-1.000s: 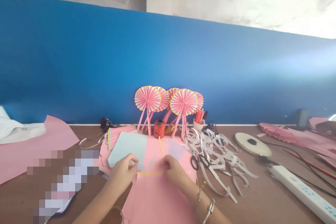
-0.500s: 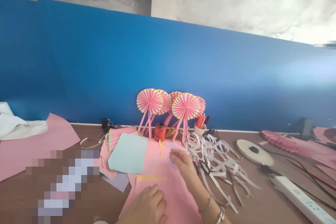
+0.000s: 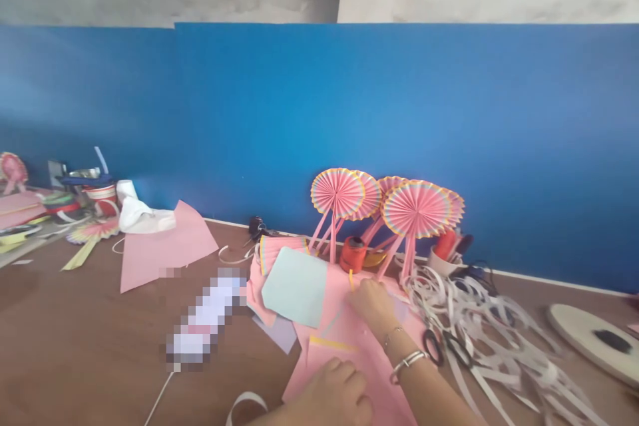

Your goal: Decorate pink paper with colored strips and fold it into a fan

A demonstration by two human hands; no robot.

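Note:
My left hand (image 3: 332, 389) lies at the bottom on a pink sheet of paper (image 3: 324, 349) with a yellow edge. Its fingers are curled together, and whatever may be under them is hidden. Farther forward, my right hand (image 3: 373, 306) has bent fingers over the lower end of a yellow paper strip (image 3: 351, 278); its fingertips are hidden, so a grip on the strip cannot be confirmed. A pale blue sheet (image 3: 295, 286) overlaps the pink paper to the left. Beside my right wrist are black-handled scissors (image 3: 433, 347), partly under white ribbon (image 3: 489, 326).
Pink pleated paper rosettes (image 3: 417, 208) on legs stand against the blue partition (image 3: 249, 113). Before them is a red spool (image 3: 353, 255). A cup (image 3: 444, 263) of tools and a white ribbon reel (image 3: 594, 339) are rightward. Pink paper (image 3: 167, 249) lies left.
The view has swung left, so the table's left side shows more. My right hand has moved left across the paper to the yellow strip, its fingers now more bent. My left hand stays on the pink sheet.

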